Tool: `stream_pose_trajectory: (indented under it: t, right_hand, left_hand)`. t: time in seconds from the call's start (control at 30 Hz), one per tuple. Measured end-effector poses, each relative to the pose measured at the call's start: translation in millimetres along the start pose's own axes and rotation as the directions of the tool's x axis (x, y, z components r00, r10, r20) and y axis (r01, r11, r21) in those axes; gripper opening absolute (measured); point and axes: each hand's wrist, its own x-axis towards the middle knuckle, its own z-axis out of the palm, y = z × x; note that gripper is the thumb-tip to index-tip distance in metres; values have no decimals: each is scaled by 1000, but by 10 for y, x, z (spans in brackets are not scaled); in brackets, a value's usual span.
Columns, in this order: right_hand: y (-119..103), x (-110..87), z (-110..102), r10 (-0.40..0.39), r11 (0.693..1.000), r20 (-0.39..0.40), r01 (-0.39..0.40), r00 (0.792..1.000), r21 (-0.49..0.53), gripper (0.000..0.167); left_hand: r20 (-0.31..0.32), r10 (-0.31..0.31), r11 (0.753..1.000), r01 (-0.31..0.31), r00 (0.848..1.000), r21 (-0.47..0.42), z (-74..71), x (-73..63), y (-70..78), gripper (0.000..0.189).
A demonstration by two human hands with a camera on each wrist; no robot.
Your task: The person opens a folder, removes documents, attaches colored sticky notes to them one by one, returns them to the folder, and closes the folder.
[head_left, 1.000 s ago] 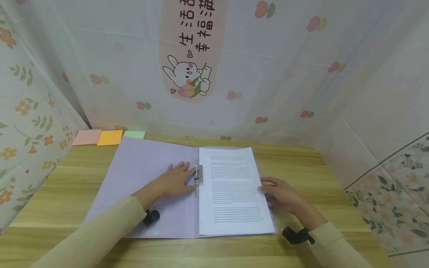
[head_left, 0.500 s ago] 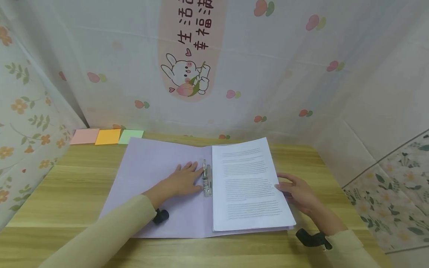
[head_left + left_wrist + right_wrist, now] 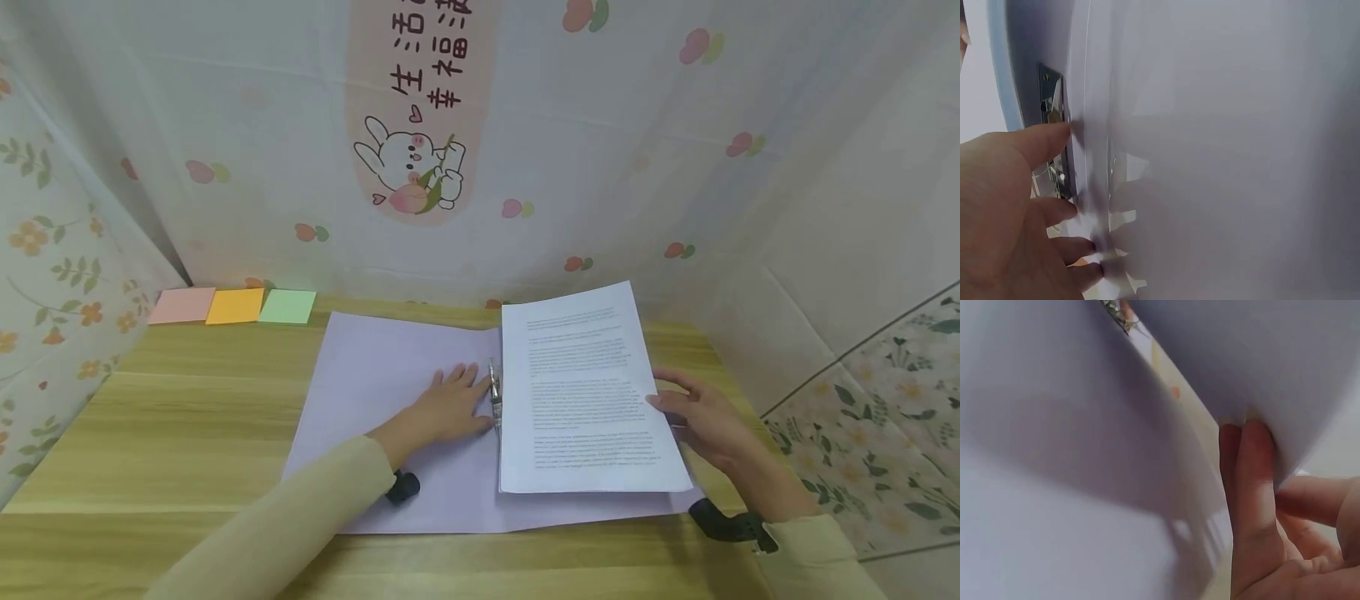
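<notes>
A pale purple folder (image 3: 390,354) lies open on the wooden table. My left hand (image 3: 446,408) rests on its left cover, fingers spread, with fingertips close to the metal clip (image 3: 496,392) at the spine. That clip (image 3: 1051,94) shows behind the thumb in the left wrist view. Printed sheets (image 3: 588,396) are raised at a tilt above the folder's right side, hiding much of it. At their right edge my right hand (image 3: 705,421) pinches them between thumb and fingers. From below, in the right wrist view, a gap separates the sheets (image 3: 1260,356) from the folder (image 3: 1054,506).
Pink (image 3: 182,305), orange (image 3: 235,306) and green (image 3: 287,306) sticky notes lie in a row at the table's back left. A patterned cloth (image 3: 585,167) hangs behind the table, and floral cloth stands at both sides.
The sheets have risen off the folder's right side and moved up and right with my right hand. The folder has slid right, my left hand moving along with it.
</notes>
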Motion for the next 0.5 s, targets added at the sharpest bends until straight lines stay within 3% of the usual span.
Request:
stream_pose_trajectory:
  t: [0.33,0.5]
  right_hand:
    - [-48,-14,-128,-2,1000,14,3,1000,-18,72]
    - [-72,-29,-212,-8,1000,26,7,1000,26,71]
  left_hand:
    - [-8,2,1000,-2,1000,-7,14,34,54,69]
    - [-22,13,999,-14,1000,-42,7,41,77,70]
